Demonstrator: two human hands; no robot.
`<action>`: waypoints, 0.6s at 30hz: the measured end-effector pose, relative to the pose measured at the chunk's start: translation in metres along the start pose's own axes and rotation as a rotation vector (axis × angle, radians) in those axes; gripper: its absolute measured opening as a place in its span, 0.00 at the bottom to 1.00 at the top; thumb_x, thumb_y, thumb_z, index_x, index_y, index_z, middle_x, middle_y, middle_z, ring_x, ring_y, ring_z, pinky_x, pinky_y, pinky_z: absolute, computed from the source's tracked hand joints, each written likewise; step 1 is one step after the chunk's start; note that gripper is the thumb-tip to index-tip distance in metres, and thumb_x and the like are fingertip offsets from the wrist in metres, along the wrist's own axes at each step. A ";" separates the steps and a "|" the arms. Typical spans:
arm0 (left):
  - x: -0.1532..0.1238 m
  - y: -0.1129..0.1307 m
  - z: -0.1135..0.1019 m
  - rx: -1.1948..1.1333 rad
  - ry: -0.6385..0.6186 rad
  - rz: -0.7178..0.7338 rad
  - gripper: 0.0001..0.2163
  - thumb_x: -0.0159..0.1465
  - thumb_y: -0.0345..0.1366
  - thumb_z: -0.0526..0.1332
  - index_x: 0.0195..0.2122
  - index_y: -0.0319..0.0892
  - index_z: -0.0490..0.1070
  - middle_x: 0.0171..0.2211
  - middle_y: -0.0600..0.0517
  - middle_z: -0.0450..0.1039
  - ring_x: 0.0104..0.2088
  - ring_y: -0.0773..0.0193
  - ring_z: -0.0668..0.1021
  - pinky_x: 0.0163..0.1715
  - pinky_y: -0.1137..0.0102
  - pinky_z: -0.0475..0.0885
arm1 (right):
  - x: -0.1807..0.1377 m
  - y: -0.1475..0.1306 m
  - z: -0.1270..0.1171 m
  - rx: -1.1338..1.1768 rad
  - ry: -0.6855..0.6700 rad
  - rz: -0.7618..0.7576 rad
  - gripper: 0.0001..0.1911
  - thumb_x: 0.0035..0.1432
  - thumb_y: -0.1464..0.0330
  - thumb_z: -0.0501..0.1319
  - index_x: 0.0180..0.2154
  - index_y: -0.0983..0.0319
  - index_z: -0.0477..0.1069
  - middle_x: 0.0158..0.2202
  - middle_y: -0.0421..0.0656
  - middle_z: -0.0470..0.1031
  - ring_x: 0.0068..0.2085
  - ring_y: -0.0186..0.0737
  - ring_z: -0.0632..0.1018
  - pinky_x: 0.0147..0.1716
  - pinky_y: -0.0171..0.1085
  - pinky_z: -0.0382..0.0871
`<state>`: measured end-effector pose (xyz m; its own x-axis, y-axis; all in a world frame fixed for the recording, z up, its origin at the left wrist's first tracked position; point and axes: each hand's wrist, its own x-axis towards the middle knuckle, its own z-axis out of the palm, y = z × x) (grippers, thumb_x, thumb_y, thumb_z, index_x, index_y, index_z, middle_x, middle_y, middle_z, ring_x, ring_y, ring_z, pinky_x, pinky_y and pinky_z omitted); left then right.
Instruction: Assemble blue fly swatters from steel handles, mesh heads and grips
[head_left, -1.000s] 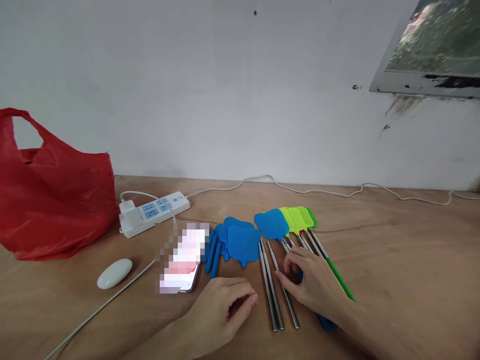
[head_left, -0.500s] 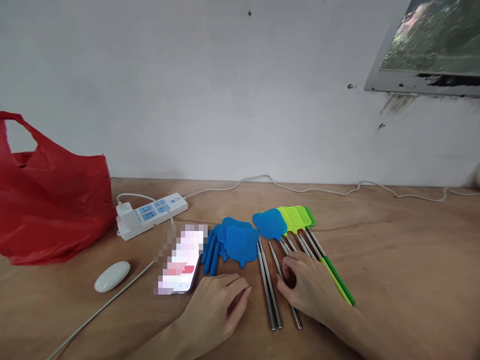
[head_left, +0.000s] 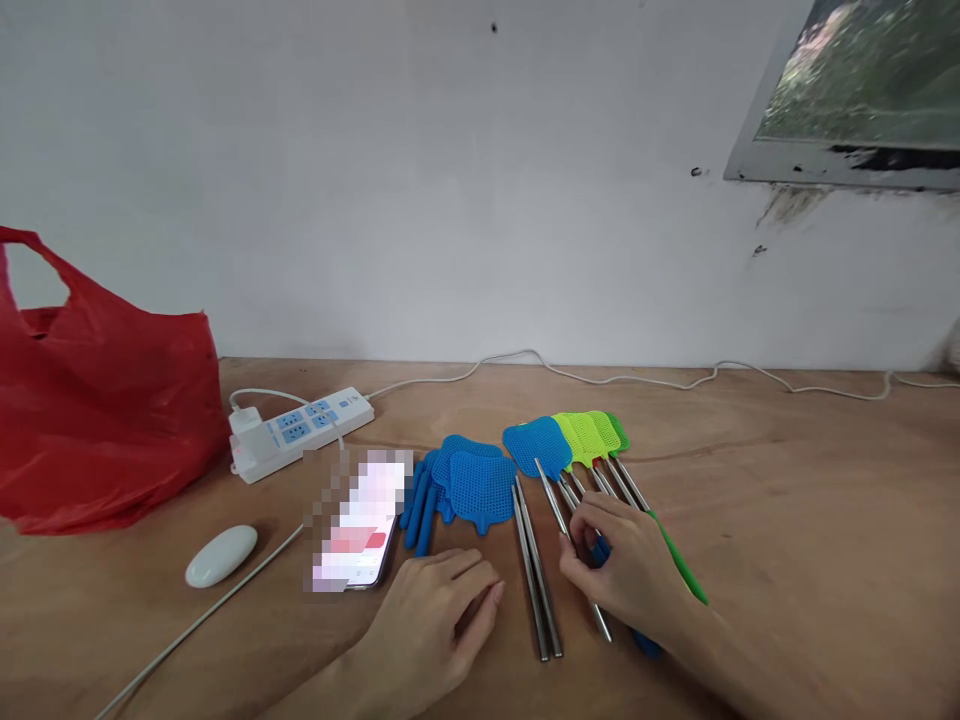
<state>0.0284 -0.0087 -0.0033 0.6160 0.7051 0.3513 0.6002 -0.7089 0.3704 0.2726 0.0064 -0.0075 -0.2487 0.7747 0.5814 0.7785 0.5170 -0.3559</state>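
My right hand (head_left: 626,570) pinches a thin metal rod (head_left: 555,505) and lifts its far end off the wooden table (head_left: 787,520). Two more metal rods (head_left: 534,570) lie side by side just left of it. Under and beyond this hand lie assembled fly swatters with blue (head_left: 538,445) and green heads (head_left: 592,435) and green and blue handles. My left hand (head_left: 439,625) rests on the table with fingers loosely curled, holding nothing, near loose blue swatter heads (head_left: 480,487) and blue handles (head_left: 420,505).
A phone (head_left: 360,530) lies left of the blue parts. A white power strip (head_left: 300,428) with a cable, a white oval object (head_left: 221,555) and a red plastic bag (head_left: 105,400) sit at the left. A white wall stands behind.
My right hand has closed on one metal rod and raised its far end toward the blue swatter head. My left hand has stayed put.
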 end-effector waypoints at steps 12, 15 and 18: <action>-0.005 -0.022 0.008 0.455 0.130 -0.144 0.12 0.67 0.33 0.59 0.52 0.42 0.73 0.57 0.39 0.72 0.56 0.37 0.73 0.51 0.45 0.74 | 0.001 0.000 0.001 0.155 0.180 -0.037 0.09 0.62 0.72 0.59 0.29 0.56 0.63 0.23 0.35 0.64 0.22 0.34 0.66 0.22 0.33 0.60; -0.003 -0.019 0.003 0.386 0.057 -0.167 0.10 0.68 0.32 0.57 0.49 0.42 0.73 0.55 0.41 0.74 0.50 0.43 0.77 0.45 0.50 0.77 | 0.001 0.000 0.002 0.153 0.164 -0.003 0.09 0.61 0.72 0.59 0.29 0.56 0.63 0.23 0.34 0.64 0.22 0.34 0.66 0.22 0.33 0.60; 0.000 -0.018 -0.002 0.351 0.007 -0.195 0.11 0.69 0.28 0.54 0.47 0.44 0.73 0.51 0.44 0.75 0.44 0.48 0.78 0.40 0.55 0.78 | 0.001 0.000 0.001 0.161 0.153 0.009 0.09 0.61 0.72 0.59 0.29 0.56 0.63 0.23 0.34 0.64 0.22 0.34 0.66 0.22 0.33 0.60</action>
<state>0.0165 0.0036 -0.0081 0.4705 0.8264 0.3094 0.8442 -0.5235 0.1147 0.2714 0.0078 -0.0077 -0.1417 0.7217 0.6776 0.6753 0.5709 -0.4669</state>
